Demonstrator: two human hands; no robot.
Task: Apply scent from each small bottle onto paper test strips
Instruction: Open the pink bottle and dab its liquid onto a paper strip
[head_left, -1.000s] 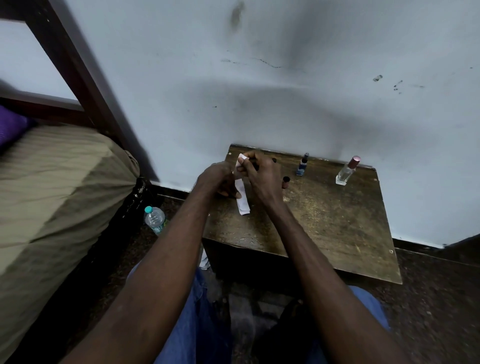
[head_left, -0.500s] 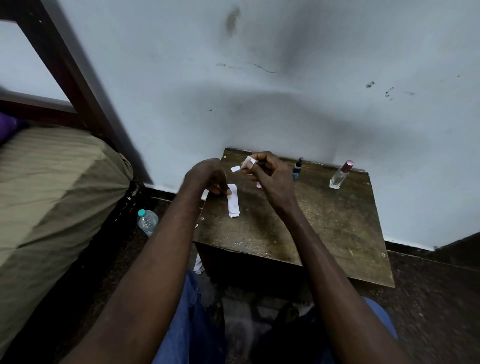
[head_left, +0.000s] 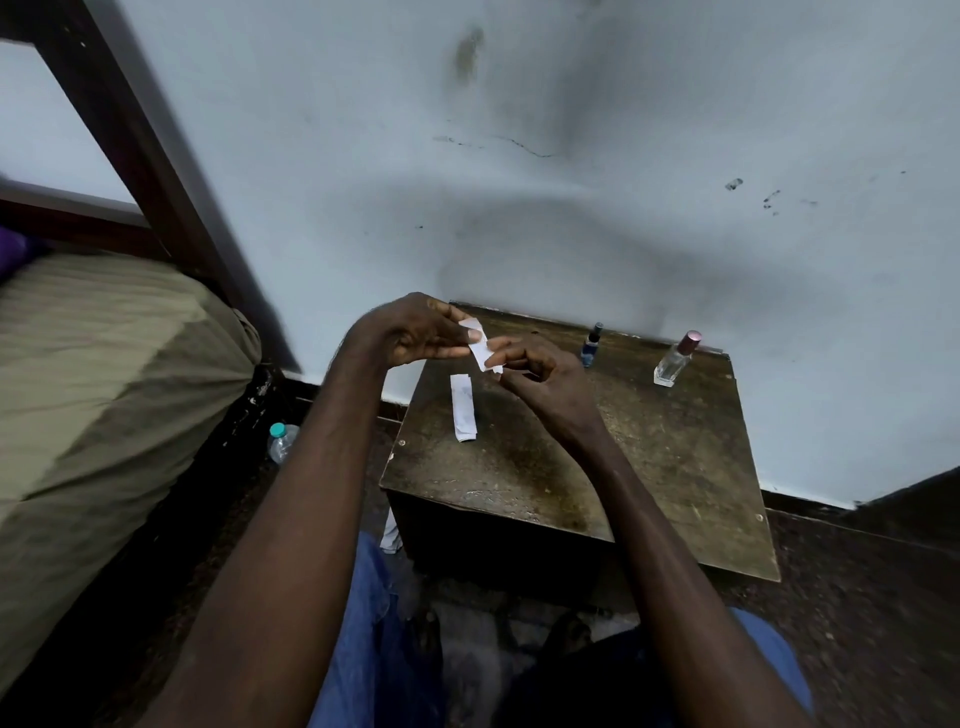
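Observation:
Above the far left corner of the small wooden table (head_left: 675, 467), both hands hold one white paper strip (head_left: 480, 347). My left hand (head_left: 415, 330) pinches its upper end. My right hand (head_left: 540, 371) pinches its lower end with curled fingers. A second white paper strip (head_left: 463, 408) lies flat on the table below them. A small dark blue bottle (head_left: 591, 345) stands at the back of the table. A clear bottle with a pink cap (head_left: 675, 358) stands to its right. Whether my right hand also hides a small bottle, I cannot tell.
The table stands against a stained white wall. A bed with an olive cover (head_left: 104, 389) and a dark wooden frame (head_left: 130, 130) is on the left. A plastic water bottle with a teal cap (head_left: 282, 441) stands on the floor beside it. My knees in blue jeans (head_left: 363, 649) are below.
My left hand let go of the strip now lying on the table and rose to take the upper end of the strip in my right hand. The view shifted slightly.

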